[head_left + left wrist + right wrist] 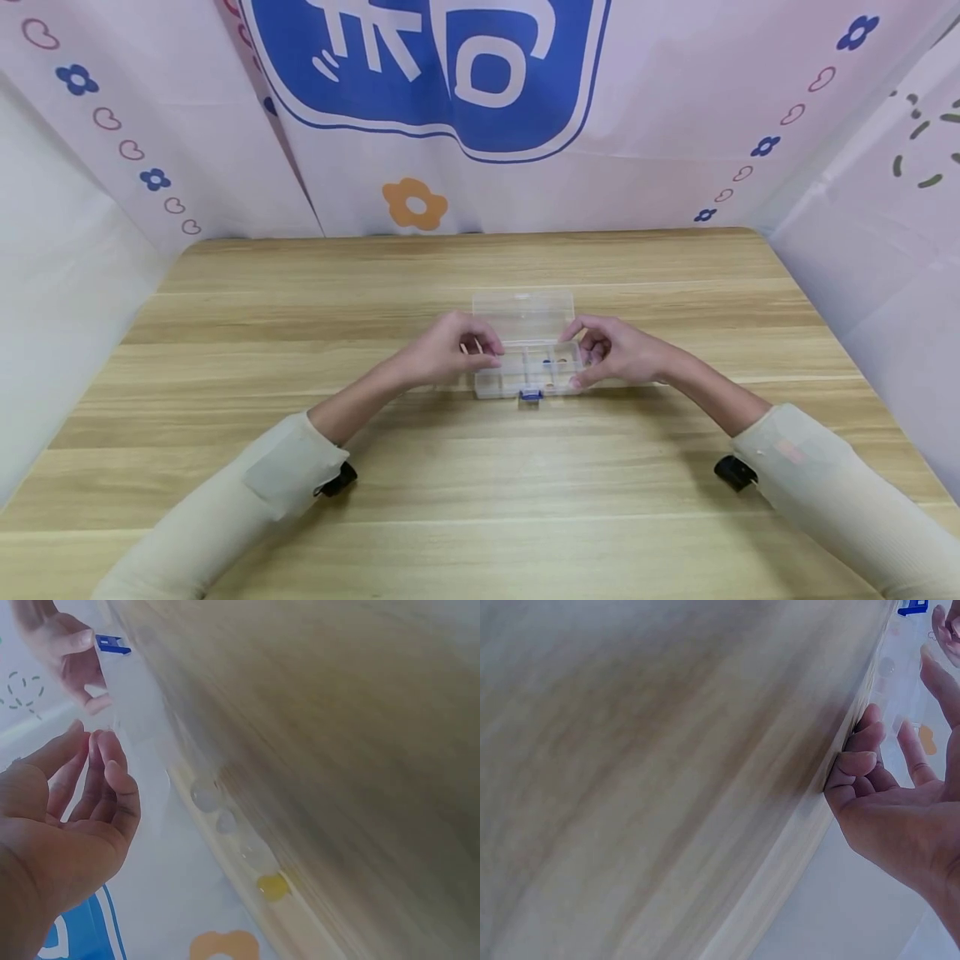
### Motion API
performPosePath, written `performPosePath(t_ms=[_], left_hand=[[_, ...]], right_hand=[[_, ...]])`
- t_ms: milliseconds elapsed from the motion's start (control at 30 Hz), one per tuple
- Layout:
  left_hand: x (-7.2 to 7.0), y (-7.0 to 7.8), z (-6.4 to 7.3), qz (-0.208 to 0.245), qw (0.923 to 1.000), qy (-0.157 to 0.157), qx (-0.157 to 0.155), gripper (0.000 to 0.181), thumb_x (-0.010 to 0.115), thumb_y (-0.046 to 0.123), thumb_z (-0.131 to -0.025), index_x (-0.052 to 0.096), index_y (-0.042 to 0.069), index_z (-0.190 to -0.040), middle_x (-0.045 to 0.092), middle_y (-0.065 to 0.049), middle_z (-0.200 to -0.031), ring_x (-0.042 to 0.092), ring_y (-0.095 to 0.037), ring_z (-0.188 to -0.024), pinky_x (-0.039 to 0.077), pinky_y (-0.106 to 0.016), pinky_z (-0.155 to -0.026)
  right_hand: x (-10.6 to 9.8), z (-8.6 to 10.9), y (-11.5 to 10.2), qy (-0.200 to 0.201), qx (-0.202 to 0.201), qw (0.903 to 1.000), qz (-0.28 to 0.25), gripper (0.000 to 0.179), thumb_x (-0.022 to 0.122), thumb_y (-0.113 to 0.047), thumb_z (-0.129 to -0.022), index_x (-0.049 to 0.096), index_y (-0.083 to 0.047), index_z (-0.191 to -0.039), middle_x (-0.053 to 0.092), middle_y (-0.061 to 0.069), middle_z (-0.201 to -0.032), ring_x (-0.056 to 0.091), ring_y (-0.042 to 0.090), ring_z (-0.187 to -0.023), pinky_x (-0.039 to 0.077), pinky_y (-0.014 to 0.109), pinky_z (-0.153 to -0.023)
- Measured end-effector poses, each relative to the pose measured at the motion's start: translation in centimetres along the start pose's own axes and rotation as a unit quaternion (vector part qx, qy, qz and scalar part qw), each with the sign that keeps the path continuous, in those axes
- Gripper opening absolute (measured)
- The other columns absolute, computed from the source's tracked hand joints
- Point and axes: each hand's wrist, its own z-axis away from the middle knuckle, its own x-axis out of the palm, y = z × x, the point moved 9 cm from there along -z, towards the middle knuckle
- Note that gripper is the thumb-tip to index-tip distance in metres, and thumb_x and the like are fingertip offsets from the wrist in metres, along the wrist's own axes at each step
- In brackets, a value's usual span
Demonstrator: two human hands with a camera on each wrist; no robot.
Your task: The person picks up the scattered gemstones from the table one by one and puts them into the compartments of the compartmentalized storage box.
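A clear plastic compartment box [513, 385] lies on the table with its lid [522, 315] raised at the back and a blue latch [531, 395] on its front. A few tiny coloured pieces [548, 362] sit in its right compartments. My right hand [621, 352] grips the box's right end, thumb at the front corner and index finger at the back. Over the left compartments is my left hand [448, 350], its fingers bent and the thumb tip close to the fingertips [94, 739]; I cannot tell whether something tiny is between them.
The wooden table [480, 483] runs back to a printed cloth [645, 192], with cloth at both sides too. In the left wrist view, several clear rounded pieces [204, 795] and a yellow one [273, 887] lie in a row on the wood.
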Motion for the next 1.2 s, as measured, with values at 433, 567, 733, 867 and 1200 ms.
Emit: performPosePath(t_ms=[433, 567, 733, 867, 1200], left_hand=[[-1.9, -1.6, 2.4, 0.009, 0.9995, 0.02, -0.023, 0.005, 0.074, 0.0, -0.094, 0.075, -0.005, -0.095, 0.073, -0.008, -0.087, 0.063, -0.016, -0.074, 0.055, -0.027, -0.07], [-2.5, -2.4, 3.3, 0.007, 0.9987, 0.025, -0.045, 0.007, 0.072, -0.001, -0.095, 0.075, -0.006, -0.098, 0.073, -0.013, -0.089, 0.065, -0.022, -0.075, 0.054, -0.025, -0.068], [-3.5, -3.5, 4.5, -0.012, 0.9974, 0.038, -0.06, 0.008, 0.072, -0.002, -0.094, 0.074, -0.008, -0.101, 0.073, -0.015, -0.089, 0.066, -0.024, -0.078, 0.054, -0.025, -0.069], [-4.2, -4.0, 5.1, -0.028, 0.9971, 0.044, -0.055, 0.009, 0.073, -0.005, -0.093, 0.074, -0.008, -0.101, 0.073, -0.013, -0.089, 0.064, -0.02, -0.08, 0.055, -0.027, -0.072], [-5.2, -5.0, 6.2, -0.054, 0.9957, 0.049, -0.056, 0.006, 0.073, -0.009, -0.09, 0.073, -0.007, -0.096, 0.073, -0.013, -0.089, 0.066, -0.02, -0.08, 0.056, -0.026, -0.072]], right_hand=[[-0.1, 0.2, 0.1, -0.001, -0.003, 1.0, -0.004, 0.054, 0.087, -0.002, -0.081, 0.057, 0.003, -0.125, 0.06, 0.01, -0.086, 0.052, 0.018, -0.076, 0.045, 0.024, -0.068], [-0.1, 0.2, 0.0, 0.0, -0.003, 1.0, -0.002, 0.054, 0.087, -0.002, -0.081, 0.057, 0.003, -0.125, 0.06, 0.011, -0.087, 0.052, 0.018, -0.076, 0.045, 0.024, -0.068], [0.0, 0.2, -0.2, 0.0, -0.007, 1.0, -0.002, 0.053, 0.087, -0.003, -0.081, 0.057, 0.003, -0.125, 0.061, 0.011, -0.087, 0.052, 0.018, -0.076, 0.045, 0.024, -0.068], [0.0, 0.1, -0.3, -0.001, -0.013, 0.9999, -0.004, 0.052, 0.087, -0.002, -0.081, 0.057, 0.003, -0.124, 0.06, 0.012, -0.087, 0.052, 0.018, -0.075, 0.045, 0.024, -0.067], [0.0, 0.1, -0.3, -0.001, 0.0, 1.0, 0.001, 0.054, 0.087, -0.003, -0.081, 0.057, 0.003, -0.126, 0.06, 0.01, -0.087, 0.052, 0.018, -0.076, 0.045, 0.024, -0.068]])
